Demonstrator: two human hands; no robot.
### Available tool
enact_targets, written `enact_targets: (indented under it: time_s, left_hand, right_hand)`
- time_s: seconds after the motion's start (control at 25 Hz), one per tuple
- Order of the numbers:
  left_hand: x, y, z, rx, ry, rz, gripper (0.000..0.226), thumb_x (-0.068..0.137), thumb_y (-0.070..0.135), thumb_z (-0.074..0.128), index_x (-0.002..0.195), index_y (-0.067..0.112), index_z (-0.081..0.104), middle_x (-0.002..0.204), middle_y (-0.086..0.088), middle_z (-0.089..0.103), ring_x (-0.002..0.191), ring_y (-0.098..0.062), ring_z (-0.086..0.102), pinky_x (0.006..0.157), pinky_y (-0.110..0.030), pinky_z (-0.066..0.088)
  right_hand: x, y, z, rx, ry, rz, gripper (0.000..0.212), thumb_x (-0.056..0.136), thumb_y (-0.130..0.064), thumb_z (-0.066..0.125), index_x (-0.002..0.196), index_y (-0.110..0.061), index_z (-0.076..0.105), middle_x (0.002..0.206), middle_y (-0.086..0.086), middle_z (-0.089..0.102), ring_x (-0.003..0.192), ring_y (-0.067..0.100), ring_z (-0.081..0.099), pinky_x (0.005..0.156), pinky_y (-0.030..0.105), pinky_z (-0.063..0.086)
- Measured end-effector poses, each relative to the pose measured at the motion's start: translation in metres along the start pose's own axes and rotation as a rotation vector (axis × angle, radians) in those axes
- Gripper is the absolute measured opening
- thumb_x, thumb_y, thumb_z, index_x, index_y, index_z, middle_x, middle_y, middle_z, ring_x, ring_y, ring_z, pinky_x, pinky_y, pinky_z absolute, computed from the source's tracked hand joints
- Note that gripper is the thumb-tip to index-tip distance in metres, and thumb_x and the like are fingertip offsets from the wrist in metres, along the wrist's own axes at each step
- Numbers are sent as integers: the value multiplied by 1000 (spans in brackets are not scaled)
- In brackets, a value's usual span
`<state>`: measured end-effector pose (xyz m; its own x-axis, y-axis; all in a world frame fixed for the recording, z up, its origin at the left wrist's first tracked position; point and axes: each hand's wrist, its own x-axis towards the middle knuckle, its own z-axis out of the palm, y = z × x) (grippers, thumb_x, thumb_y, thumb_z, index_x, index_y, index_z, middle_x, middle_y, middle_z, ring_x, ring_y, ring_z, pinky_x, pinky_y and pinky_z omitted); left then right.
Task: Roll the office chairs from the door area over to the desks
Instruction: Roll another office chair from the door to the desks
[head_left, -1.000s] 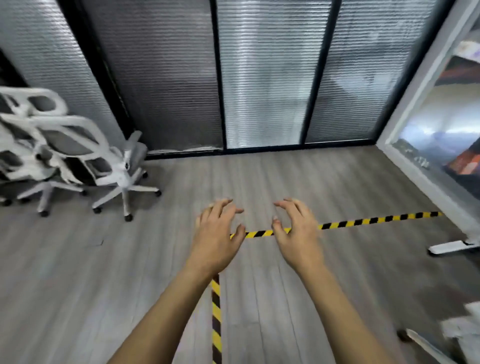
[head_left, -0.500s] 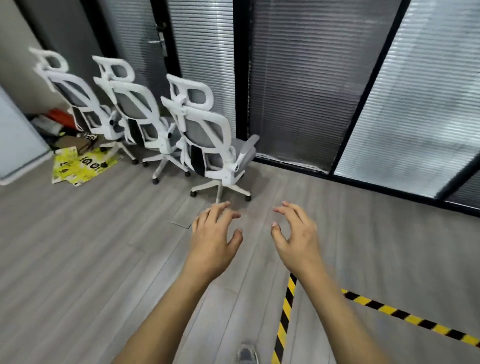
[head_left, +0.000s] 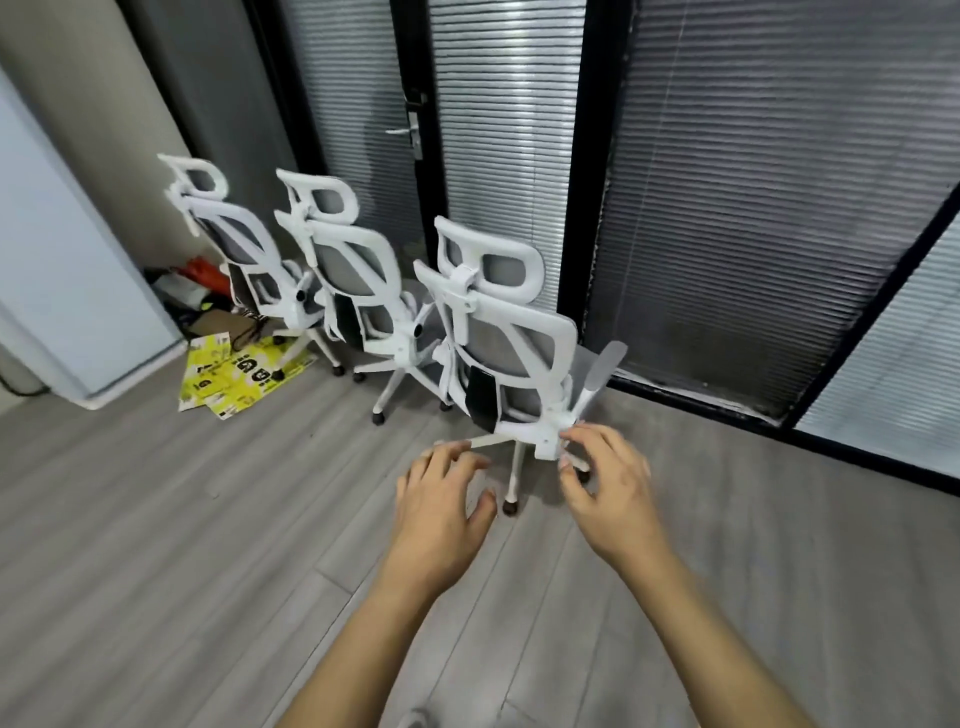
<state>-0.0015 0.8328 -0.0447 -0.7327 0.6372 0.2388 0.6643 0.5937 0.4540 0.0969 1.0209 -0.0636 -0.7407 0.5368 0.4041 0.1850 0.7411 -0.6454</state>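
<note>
Three white office chairs with grey mesh backs stand in a row by the glass door, backs toward me. The nearest chair is right in front of me, the middle chair behind it to the left, the far chair at the wall. My left hand hovers below the nearest chair's base, fingers spread and holding nothing. My right hand reaches out beside the chair's lower back frame, fingers loosely curved; its fingertips lie close to the frame, and contact is unclear.
A black-framed glass door with blinds and a handle stands behind the chairs. Yellow printed cardboard and clutter lie on the floor at the left, next to a pale blue panel. Grey wood floor spreads around me.
The view has moved closer to the chairs and turned left; the nearest chair now sits just beyond my fingertips. Both hands stay stretched forward and hold nothing.
</note>
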Motion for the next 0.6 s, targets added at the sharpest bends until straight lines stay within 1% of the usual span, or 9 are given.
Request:
enact_targets:
  time_s: [0.12,0.24,0.32,0.4,0.48,0.6]
  left_hand:
    - [69,-54,-9,15,3,56,29,94,39,52,122,35,55,137,14,46,132,-14,36,106,-34,27]
    - [136,-107,-19,10,-52,139,27,93,37,53,120,36,56,132,15,49,127,-14,39,105,-33,27]
    - [183,-136,-20,18,-65,170,28,92,35,55,119,35,57,130,14,51,127,-15,41,106,-34,28]
    - [228,-159,-18,14,-94,189,30,92,35,55,123,33,57,132,12,51,128,-15,40,107,-35,28]
    - [270,-178,-11,22,-125,209,32,93,37,54,125,32,56,134,11,51,128,-15,42,107,-36,30]
    - [342,-208,11,36,-151,225,32,95,37,51,126,31,54,131,11,53,124,-18,46,105,-38,33]
  right_hand:
    - [56,-12,47,-27,27,52,30,91,-27,61,120,-31,61,125,-16,56,118,11,51,106,36,38]
    - [107,-30,92,-27,87,142,32,91,-23,62,121,-33,61,120,-23,50,114,6,48,105,35,38]
    - [137,-33,118,-44,105,172,31,91,-23,62,121,-32,61,118,-26,48,112,6,48,105,35,38]
    - [168,-32,139,-71,135,209,30,91,-23,62,121,-31,61,115,-24,49,110,7,50,104,37,39]
    - [198,-23,157,-105,166,228,30,91,-23,63,121,-29,62,113,-19,54,105,8,51,102,38,40]
    - [254,5,186,-130,213,271,31,90,-22,65,120,-26,64,116,-12,60,103,8,52,98,40,43]
